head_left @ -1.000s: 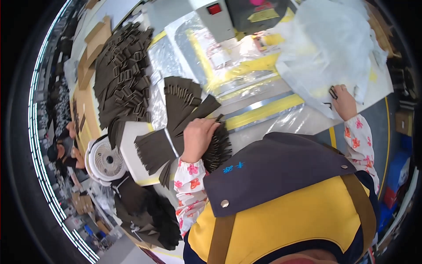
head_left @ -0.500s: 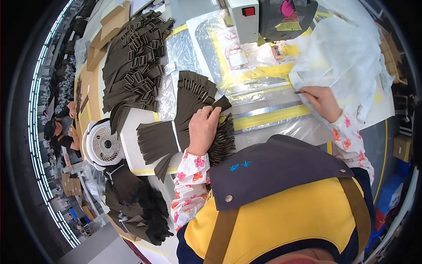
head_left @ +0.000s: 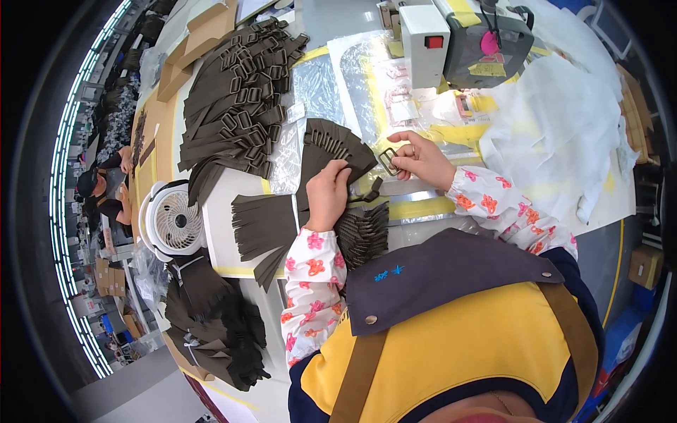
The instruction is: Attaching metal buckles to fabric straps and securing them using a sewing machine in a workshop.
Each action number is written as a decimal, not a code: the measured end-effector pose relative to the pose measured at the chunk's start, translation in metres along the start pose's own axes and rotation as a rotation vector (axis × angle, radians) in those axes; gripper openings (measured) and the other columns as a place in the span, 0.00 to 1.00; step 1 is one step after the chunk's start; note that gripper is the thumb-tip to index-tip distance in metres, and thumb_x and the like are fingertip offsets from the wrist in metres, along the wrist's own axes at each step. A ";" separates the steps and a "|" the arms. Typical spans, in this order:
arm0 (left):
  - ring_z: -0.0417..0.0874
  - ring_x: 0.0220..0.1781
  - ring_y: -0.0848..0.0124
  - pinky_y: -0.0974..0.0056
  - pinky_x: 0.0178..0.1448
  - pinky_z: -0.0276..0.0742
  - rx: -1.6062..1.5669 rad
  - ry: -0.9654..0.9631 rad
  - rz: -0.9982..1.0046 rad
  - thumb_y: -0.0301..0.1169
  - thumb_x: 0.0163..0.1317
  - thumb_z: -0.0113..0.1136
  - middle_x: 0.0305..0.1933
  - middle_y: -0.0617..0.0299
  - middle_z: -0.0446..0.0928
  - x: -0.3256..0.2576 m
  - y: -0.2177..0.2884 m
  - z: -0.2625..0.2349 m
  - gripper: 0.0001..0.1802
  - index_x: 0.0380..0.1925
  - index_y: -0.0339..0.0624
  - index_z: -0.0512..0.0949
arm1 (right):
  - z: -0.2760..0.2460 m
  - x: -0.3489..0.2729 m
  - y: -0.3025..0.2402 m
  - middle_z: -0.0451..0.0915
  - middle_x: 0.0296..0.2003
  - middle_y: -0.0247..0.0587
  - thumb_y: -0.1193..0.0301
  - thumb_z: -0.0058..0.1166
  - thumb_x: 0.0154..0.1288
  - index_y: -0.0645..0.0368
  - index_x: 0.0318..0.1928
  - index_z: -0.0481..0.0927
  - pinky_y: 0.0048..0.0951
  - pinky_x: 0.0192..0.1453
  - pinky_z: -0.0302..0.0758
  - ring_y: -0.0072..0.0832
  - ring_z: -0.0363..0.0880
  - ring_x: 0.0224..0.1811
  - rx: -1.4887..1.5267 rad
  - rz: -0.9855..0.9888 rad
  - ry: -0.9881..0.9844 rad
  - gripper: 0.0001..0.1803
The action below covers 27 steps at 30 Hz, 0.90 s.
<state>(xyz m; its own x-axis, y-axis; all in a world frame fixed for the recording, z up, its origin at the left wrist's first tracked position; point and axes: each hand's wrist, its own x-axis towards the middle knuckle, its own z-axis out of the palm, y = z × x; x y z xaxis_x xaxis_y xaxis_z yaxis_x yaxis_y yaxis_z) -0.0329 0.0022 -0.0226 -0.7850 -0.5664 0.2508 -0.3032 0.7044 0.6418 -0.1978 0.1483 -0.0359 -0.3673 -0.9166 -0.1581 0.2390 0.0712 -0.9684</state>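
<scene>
My right hand (head_left: 427,166) pinches a dark rectangular buckle (head_left: 387,162) by its near edge and holds it up over the table. To its left, my left hand (head_left: 326,197) has thumb and forefinger closed on a dark olive webbing strap, mostly hidden under the fingers. A looped strap end (head_left: 371,190) sticks out to the right of that hand. Beneath and behind it lies a fan of straps (head_left: 338,144) with buckles along it. More straps (head_left: 363,229) with fringed-looking edges lie nearer me, partly behind my left wrist. Cut strap ends (head_left: 261,224) spread out at left, bound by a white band.
A large heap of buckled straps (head_left: 240,106) covers the far left. Beside it stands a white fan (head_left: 175,220). A grey-and-white machine (head_left: 427,49) stands at the back, and white cloth (head_left: 557,134) lies right. Bundled dark straps (head_left: 218,324) sit near left. Another person (head_left: 106,187) is at far left.
My right hand has come left from the white cloth towards my left hand, with the buckle now plainly visible in its fingers. The strap end by my left hand has dropped lower. The view has shifted slightly.
</scene>
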 end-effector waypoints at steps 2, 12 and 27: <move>0.77 0.25 0.74 0.71 0.31 0.70 -0.286 -0.038 -0.166 0.23 0.57 0.54 0.24 0.57 0.76 -0.003 -0.011 -0.009 0.05 0.33 0.34 0.73 | 0.004 0.013 0.002 0.76 0.25 0.37 0.75 0.48 0.62 0.65 0.44 0.69 0.18 0.28 0.73 0.20 0.75 0.23 0.153 0.059 0.025 0.11; 0.73 0.27 0.74 0.71 0.34 0.69 -0.336 -0.120 -0.103 0.22 0.60 0.50 0.27 0.59 0.75 -0.017 0.005 -0.016 0.06 0.37 0.34 0.72 | 0.047 0.034 0.010 0.75 0.21 0.31 0.75 0.49 0.60 0.64 0.38 0.72 0.15 0.19 0.69 0.16 0.73 0.17 0.077 0.164 -0.173 0.07; 0.64 0.16 0.72 0.70 0.24 0.63 -0.161 0.023 -0.149 0.26 0.58 0.54 0.17 0.57 0.69 -0.041 0.007 -0.043 0.06 0.28 0.34 0.70 | 0.077 0.050 0.025 0.76 0.18 0.40 0.76 0.52 0.53 0.66 0.27 0.71 0.23 0.19 0.73 0.24 0.78 0.17 -0.418 -0.279 -0.204 0.05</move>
<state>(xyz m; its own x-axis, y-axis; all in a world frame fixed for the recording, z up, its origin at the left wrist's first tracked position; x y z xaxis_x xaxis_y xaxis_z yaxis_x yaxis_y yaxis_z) 0.0204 0.0120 0.0024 -0.7251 -0.6698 0.1601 -0.3231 0.5362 0.7798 -0.1409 0.0743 -0.0527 -0.1733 -0.9779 0.1166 -0.2363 -0.0737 -0.9689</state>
